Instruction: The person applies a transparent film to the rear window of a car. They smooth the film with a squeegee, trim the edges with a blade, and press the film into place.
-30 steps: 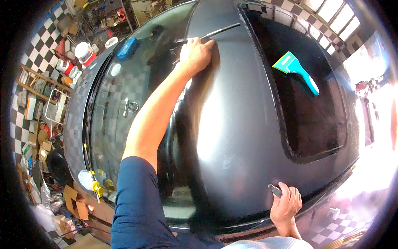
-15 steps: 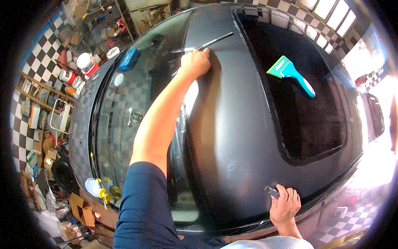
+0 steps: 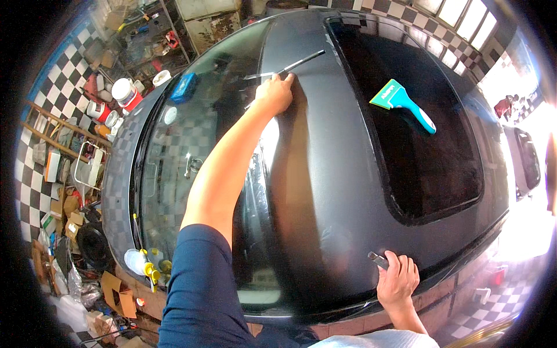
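At the seam between the windshield (image 3: 174, 145) and the dark grey car roof (image 3: 342, 156), my left hand (image 3: 274, 94) is closed, fingertips down. What it grips, if anything, is hidden beneath the fingers. Just beyond its knuckles, a long thin black stick (image 3: 303, 60) lies slanting over the roof's front edge; I cannot tell whether the hand touches it. Low on the right, my right hand (image 3: 398, 279) is wrapped round a small dark tool with a grey tip (image 3: 378, 260), held just above or against the roof near its side edge. A turquoise scraper (image 3: 404, 104) rests on the black sunroof glass (image 3: 435, 162).
On the windshield's far end sits a blue box (image 3: 184, 87). A yellow-and-white spray bottle (image 3: 149, 270) stands at the near lower corner. Left of the car are a wooden ladder-like frame (image 3: 55, 136), buckets (image 3: 124, 93) and cardboard boxes (image 3: 118, 294) on checkered floor.
The whole view has shifted slightly. Both hands keep nearly the same places on the car, the left at the windshield seam, the right holding its small tool.
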### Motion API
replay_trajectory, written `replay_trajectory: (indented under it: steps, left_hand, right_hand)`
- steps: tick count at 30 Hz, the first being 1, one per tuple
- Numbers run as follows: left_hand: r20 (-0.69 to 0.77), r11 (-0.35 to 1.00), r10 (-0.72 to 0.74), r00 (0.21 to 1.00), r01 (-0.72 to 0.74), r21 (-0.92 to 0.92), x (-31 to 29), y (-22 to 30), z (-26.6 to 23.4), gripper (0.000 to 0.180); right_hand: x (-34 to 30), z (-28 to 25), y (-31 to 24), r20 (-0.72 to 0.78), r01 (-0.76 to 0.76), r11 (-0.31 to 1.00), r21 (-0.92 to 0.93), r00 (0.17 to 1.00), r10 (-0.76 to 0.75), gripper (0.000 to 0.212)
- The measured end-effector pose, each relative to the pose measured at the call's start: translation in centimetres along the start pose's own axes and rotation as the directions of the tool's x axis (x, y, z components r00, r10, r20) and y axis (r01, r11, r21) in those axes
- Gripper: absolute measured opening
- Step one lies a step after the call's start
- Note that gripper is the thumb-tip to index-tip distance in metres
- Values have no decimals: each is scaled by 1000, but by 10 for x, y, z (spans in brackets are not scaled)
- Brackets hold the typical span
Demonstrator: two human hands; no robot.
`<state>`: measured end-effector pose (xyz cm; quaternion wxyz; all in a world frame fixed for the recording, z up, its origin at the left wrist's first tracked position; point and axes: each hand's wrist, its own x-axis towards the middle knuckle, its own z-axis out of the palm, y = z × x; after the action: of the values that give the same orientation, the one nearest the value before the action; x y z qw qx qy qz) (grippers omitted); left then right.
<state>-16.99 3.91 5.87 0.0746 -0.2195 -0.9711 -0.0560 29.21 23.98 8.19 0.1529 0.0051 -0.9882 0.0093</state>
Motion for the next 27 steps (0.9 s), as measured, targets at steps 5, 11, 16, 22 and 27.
replay_trajectory:
  steps: [5, 11, 16, 22, 27]
  left_hand:
    - [-79, 1000, 23, 997, -24, -13, -11, 0, -1, 48]
    - [-161, 996, 4, 987, -19, -90, -15, 0, 6, 44]
    - [-154, 989, -29, 988, 6, -147, -9, -1, 11, 44]
    - [-216, 983, 26, 976, -65, -174, -22, -18, 15, 47]
    - [-410, 912, -131, 902, -52, -406, -100, -37, 12, 38]
  right_hand:
    - [-2, 2, 1, -14, 1, 1000, 4, 1000, -1, 51]
    - [-1, 1, -2, 9, -6, 1000, -8, 1000, 6, 51]
    - [-3, 2, 0, 13, -10, 1000, 5, 1000, 10, 45]
    - [-1, 1, -1, 5, 18, 1000, 22, 1000, -18, 30]
    - [0, -1, -4, 7, -22, 1000, 11, 1000, 22, 27]
